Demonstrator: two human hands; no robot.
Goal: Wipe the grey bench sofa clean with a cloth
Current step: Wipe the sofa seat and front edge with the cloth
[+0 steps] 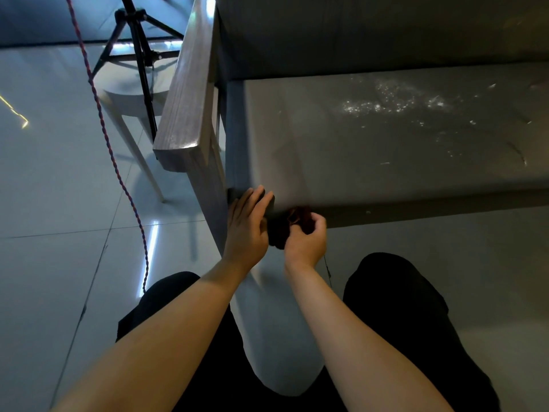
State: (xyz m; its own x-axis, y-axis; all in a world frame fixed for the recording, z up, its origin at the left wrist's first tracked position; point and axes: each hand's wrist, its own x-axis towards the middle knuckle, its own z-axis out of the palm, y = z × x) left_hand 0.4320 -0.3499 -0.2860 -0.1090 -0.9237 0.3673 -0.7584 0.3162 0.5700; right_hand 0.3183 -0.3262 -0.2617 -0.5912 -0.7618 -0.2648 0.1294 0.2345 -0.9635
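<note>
The grey bench sofa (371,138) fills the upper right, its seat speckled with pale crumbs and specks toward the right. At the seat's front left corner my right hand (306,236) grips a dark reddish cloth (300,220), bunched against the seat's front edge. My left hand (248,221) lies just left of it, fingers straight, touching the corner of the cushion. Part of the cloth hangs in shadow between the two hands.
A grey wooden armrest (187,93) borders the seat on the left. Beyond it stand a black tripod (139,55) and a pale stool (130,96) on glossy floor tiles. A red-blue twisted cord (118,173) trails across the floor. My dark-clothed legs are below.
</note>
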